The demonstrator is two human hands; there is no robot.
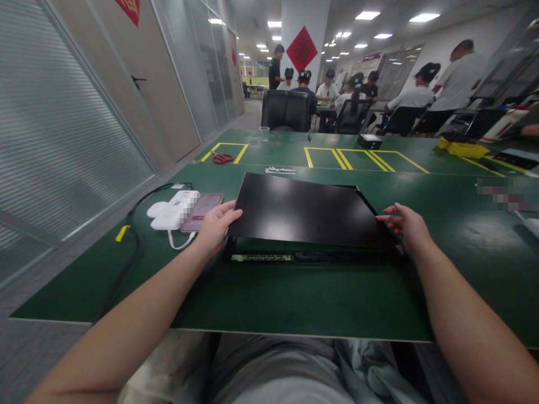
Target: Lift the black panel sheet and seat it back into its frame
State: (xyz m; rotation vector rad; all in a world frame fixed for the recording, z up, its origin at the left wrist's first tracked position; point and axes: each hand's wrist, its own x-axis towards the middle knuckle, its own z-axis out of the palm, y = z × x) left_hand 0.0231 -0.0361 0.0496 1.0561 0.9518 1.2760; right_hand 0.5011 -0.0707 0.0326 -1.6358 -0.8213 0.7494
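A flat black panel (303, 210) lies tilted over a dark frame (337, 258) on the green table, its left side raised. Along the near side of the frame runs a narrow green circuit strip (263, 258). My left hand (218, 225) pinches the panel's left edge between thumb and fingers. At the right edge is my right hand (405, 227), its fingertips around the corner side of the panel. The panel hides most of the frame's inside.
Left on the green table (295, 306) are a white device (170, 210), a phone (208, 206) and a black cable (137, 241). Beyond lie red-handled scissors (222, 158), a small metal strip (280, 170), a clear cup (264, 133) and a black box (369, 141). Several people are behind.
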